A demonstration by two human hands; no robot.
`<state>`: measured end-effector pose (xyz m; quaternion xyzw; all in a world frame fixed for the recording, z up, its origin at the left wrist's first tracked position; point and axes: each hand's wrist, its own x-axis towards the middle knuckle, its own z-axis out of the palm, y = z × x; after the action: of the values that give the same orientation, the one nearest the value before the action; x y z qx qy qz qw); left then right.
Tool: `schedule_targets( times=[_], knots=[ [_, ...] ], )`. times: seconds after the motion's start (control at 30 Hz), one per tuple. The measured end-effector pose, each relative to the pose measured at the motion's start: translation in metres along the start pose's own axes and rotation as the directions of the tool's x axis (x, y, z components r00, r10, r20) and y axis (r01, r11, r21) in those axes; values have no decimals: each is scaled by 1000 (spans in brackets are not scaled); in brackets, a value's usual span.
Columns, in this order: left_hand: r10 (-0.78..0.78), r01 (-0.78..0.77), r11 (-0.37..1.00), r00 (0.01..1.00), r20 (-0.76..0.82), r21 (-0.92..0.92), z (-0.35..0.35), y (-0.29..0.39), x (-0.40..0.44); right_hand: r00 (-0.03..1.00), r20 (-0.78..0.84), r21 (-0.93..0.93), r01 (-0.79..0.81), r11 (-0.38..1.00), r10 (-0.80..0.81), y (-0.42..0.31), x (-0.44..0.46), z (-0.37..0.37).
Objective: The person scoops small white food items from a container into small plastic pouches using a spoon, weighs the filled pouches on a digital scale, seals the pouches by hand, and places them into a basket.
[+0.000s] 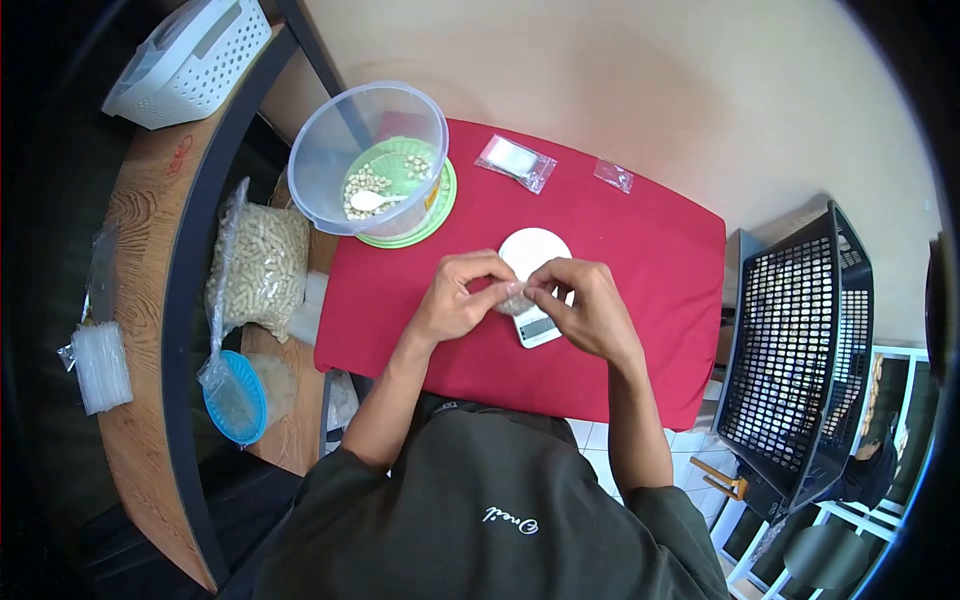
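Both hands pinch a small clear plastic bag (514, 303) with pale contents that I cannot make out. My left hand (460, 295) is closed on its left upper edge, thumb against fingers. On the right edge my right hand (582, 300) is closed in the same kind of pinch. Just beneath the hands stands a white kitchen scale (537, 243) with a round plate; its small display (538, 327) shows, but the reading is too small to tell. To the left, a clear plastic tub (318, 180) holds whitish pieces (365, 183) and a white spoon (373, 200).
A packet of small plastic bags (515, 162) and a single flat bag (613, 175) lie on the red tablecloth (640, 270). Left are a wooden shelf (160, 230), a big bag of pale pieces (262, 265) and a blue basket (240, 398). Black crates (785, 350) stand right.
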<state>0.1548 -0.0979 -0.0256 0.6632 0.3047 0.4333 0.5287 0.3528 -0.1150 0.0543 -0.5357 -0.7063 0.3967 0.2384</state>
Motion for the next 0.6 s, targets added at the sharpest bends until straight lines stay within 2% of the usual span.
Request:
schedule_targets(
  times=[0.07,0.13,0.2,0.3,0.37,0.4,0.47,0.5,0.53,0.6],
  knots=[
    [5,-5,1000,1000,-2,-10,-5,-1,-10,997,-24,42,69,997,-68,2,-1,13],
    [-74,77,985,997,24,-154,-9,0,-21,991,-50,83,129,988,-126,6,-2,25],
    [-81,83,984,997,18,-160,-11,5,-28,998,6,205,64,977,-67,7,-3,35],
    [-99,93,988,994,-43,-125,-14,2,-35,999,14,182,42,982,-46,0,-6,34],
    [-136,110,982,977,-167,-155,-15,-1,-36,1000,7,168,26,985,-28,-1,-10,29],
    [-136,112,981,978,-156,-157,-16,1,-35,1000,4,117,4,993,-4,-1,-13,25],
    [-246,114,912,921,-301,-395,-16,6,-32,1000,-9,68,-26,997,27,0,-22,15],
    [-192,112,964,920,-342,-239,-26,3,-31,994,-67,43,-83,996,86,2,-27,8],
    [-186,109,964,926,-327,-241,-29,3,-28,982,-128,20,-141,990,142,2,-31,1],
    [-106,100,994,973,-203,-43,-29,9,-26,968,-141,7,-210,978,209,-11,-37,-6]
  ],
)
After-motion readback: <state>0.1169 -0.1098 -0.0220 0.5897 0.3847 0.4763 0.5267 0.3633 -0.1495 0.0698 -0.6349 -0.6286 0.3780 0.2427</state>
